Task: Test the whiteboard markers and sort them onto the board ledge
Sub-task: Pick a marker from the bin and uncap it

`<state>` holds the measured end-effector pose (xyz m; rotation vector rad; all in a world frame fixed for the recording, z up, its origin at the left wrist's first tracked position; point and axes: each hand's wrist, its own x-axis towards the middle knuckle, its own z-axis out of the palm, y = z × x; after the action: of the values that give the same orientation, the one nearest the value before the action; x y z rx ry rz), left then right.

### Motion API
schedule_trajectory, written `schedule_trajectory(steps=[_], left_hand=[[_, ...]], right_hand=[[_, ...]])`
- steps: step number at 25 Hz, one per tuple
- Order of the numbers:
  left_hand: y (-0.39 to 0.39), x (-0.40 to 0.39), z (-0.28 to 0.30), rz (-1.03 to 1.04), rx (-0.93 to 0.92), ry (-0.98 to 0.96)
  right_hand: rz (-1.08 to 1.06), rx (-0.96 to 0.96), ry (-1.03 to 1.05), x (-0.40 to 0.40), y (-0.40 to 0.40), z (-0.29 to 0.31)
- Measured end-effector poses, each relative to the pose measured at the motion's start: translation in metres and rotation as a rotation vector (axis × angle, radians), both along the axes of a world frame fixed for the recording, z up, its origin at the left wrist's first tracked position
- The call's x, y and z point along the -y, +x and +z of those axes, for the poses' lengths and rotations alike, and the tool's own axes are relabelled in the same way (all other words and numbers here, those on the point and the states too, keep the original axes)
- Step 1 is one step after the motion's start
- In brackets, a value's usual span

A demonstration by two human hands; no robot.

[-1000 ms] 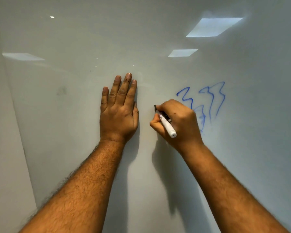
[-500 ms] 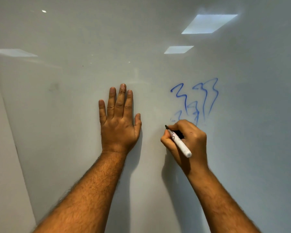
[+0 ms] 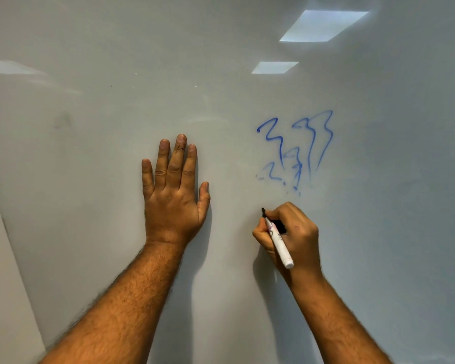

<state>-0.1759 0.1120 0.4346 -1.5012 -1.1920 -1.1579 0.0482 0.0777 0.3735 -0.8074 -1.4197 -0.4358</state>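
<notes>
A glossy whiteboard (image 3: pixel 90 179) fills the view. My right hand (image 3: pixel 292 237) grips a white-barrelled marker (image 3: pixel 280 245) with a dark tip, which points up-left at the board below the blue scribbles (image 3: pixel 297 151). No dark line shows under the tip. My left hand (image 3: pixel 174 190) lies flat on the board with straight fingers, to the left of the marker. The board ledge is out of view.
The board's left edge (image 3: pixel 16 258) runs diagonally at the lower left, with a plain wall beyond it. Ceiling lights reflect in the upper right of the board (image 3: pixel 323 24). A faint grey smudge (image 3: pixel 63 119) sits at the upper left.
My right hand has drawn the marker downward, from beside the scribbles to below them, which uncovered their smudged lower part. My left hand stays flat on the board.
</notes>
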Motion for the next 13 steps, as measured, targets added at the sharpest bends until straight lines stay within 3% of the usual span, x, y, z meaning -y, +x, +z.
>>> schedule_trajectory(steps=[4,9,12,13], left_hand=[[0.005,0.001,-0.024,0.008,0.003,-0.032],[0.003,0.002,-0.031,0.024,-0.026,-0.036],[0.000,0.002,-0.032,0.020,-0.038,-0.043],[0.000,0.002,-0.032,0.019,-0.040,-0.040]], right_hand=[[0.017,0.058,-0.116,0.012,0.000,0.001],[0.062,0.172,0.007,0.000,-0.022,0.014],[0.089,-0.056,0.008,-0.004,-0.015,0.012],[0.050,-0.045,0.039,-0.005,-0.012,0.007]])
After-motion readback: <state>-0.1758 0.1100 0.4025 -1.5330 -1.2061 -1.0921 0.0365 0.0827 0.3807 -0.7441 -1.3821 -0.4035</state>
